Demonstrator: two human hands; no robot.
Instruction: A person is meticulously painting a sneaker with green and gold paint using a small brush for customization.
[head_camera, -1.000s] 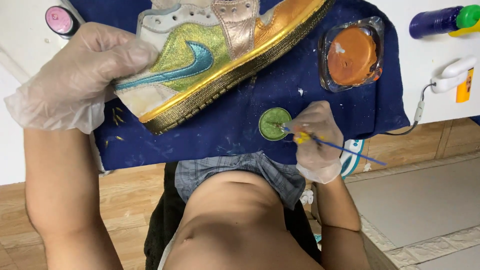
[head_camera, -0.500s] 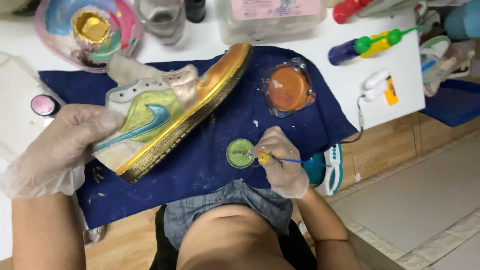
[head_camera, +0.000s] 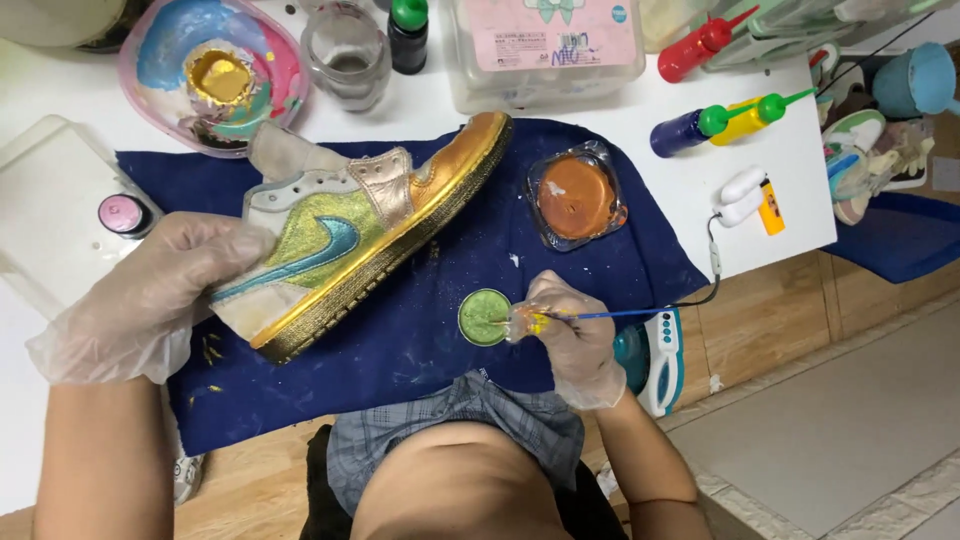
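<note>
My left hand (head_camera: 165, 290), in a clear plastic glove, grips the heel of a sneaker (head_camera: 365, 225) painted gold, green and teal, held on its side above a dark blue cloth (head_camera: 450, 290). My gloved right hand (head_camera: 570, 335) holds a thin blue-handled paintbrush (head_camera: 610, 314), its tip dipped into a small round pot of green paint (head_camera: 484, 317) on the cloth. An orange paint dish (head_camera: 576, 198) lies just beyond the right hand.
A paint-smeared palette (head_camera: 215, 75), a glass jar (head_camera: 345, 50), a dark bottle (head_camera: 408, 35) and a clear box (head_camera: 545, 45) line the back of the white table (head_camera: 780, 150). Squeeze bottles (head_camera: 715, 120) lie at right. A pink-lidded pot (head_camera: 124, 214) is at left.
The view has pulled back and shifted, showing more of the table. The sneaker stays in my left hand; my right hand keeps the brush at the green pot.
</note>
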